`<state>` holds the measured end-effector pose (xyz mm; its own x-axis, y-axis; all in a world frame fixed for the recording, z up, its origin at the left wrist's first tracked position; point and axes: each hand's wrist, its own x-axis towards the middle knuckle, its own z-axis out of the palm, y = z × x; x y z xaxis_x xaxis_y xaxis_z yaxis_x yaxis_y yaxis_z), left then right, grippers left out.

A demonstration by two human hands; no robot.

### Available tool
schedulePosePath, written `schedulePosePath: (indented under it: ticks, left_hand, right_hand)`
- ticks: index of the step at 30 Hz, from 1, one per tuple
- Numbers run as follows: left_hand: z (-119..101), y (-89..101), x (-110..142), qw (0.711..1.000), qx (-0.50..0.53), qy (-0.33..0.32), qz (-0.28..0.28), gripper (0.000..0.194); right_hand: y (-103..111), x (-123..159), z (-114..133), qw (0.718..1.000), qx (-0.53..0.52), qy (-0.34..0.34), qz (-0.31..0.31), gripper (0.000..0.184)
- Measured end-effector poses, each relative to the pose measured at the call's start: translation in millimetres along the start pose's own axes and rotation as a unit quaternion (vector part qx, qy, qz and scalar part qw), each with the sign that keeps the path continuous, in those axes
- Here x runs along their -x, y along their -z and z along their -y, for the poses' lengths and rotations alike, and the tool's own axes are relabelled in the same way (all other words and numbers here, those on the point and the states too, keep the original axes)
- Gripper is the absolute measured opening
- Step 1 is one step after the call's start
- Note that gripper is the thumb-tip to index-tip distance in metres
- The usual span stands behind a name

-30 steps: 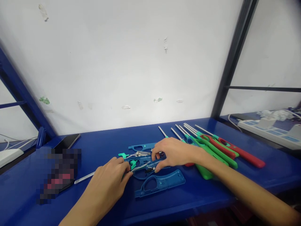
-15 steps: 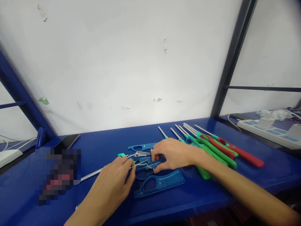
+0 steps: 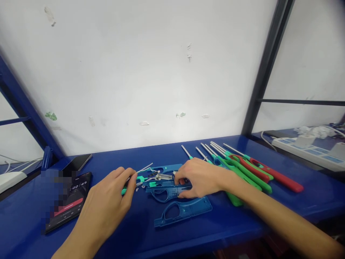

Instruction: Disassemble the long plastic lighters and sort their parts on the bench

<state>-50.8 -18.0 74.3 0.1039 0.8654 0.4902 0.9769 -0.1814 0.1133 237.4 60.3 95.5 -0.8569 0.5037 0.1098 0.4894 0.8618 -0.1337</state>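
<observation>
A blue tabletop (image 3: 145, 237) is carrying everything; clock directions are being taken from the middle blue half-shell (image 3: 171, 192). Red and green utility lighters (image 3: 283, 180) are lying at two o'clock, rods pointing toward ten. The right hand (image 3: 201, 176), nearer on that line, is gripping the half-shell's broad end narrowly between thumb and fingers. The left hand (image 3: 111, 199), at nine, is pinching a mostly hidden green part (image 3: 124, 191). Beyond it, a partly pixelated phone (image 3: 71, 206) is displaying "00:49". The middle half-shell's long axis is running nine to three, its slim nose pointing to nine; the nearer half-shell (image 3: 192, 208) is lying at five.
</observation>
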Motion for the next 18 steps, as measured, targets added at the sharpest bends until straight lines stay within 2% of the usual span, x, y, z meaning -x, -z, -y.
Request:
schedulePosePath:
  ticks: [6, 12, 15, 18]
  left_hand:
    - [4, -15.7, -6, 0.997, -0.043, 0.007, 0.070, 0.037]
    - [4, -16.3, -11, 0.990, -0.068, 0.020, 0.119, 0.040]
    - [4, -15.2, -13, 0.987, -0.077, 0.027, 0.136, 0.041]
    - [3, -16.5, -14, 0.985, -0.082, 0.029, 0.149, 0.041]
  right_hand:
    - [-1, -1, 1, 1.000, -0.026, 0.010, -0.008, 0.019]
    - [9, 3, -3, 0.995, -0.089, 0.011, -0.042, 0.009]
    - [16, 5, -12, 0.989, -0.108, -0.032, -0.095, 0.012]
    - [16, 3, -27, 0.977, -0.083, -0.114, -0.162, 0.017]
